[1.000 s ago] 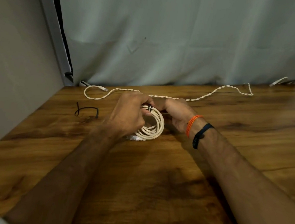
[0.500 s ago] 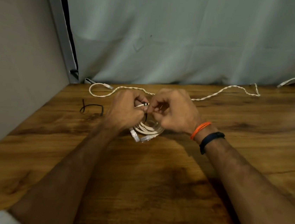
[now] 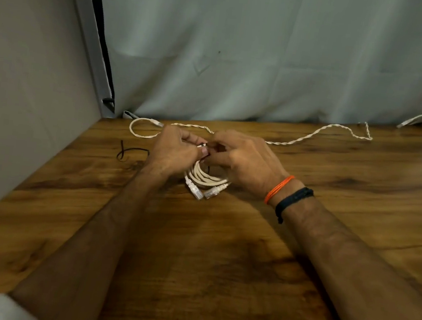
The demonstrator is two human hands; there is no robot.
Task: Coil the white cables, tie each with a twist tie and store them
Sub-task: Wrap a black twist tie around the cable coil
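While both hands work at the top of the coiled cable on the worktop, left hand and right hand each pinch an end of what appears to be a black twist tie, largely hidden. Risk: loosened grip lets the loops spring open. Count: one coil, one uncoiled braided cable behind the coil, one spare tie left of it.

Wooden table, dark grain, under everything. Pale grey-green curtain hangs behind, hem touching the table's far edge. Plain grey wall to the left, with a grey frame strip between wall and curtain. White cloth corner at lower left.
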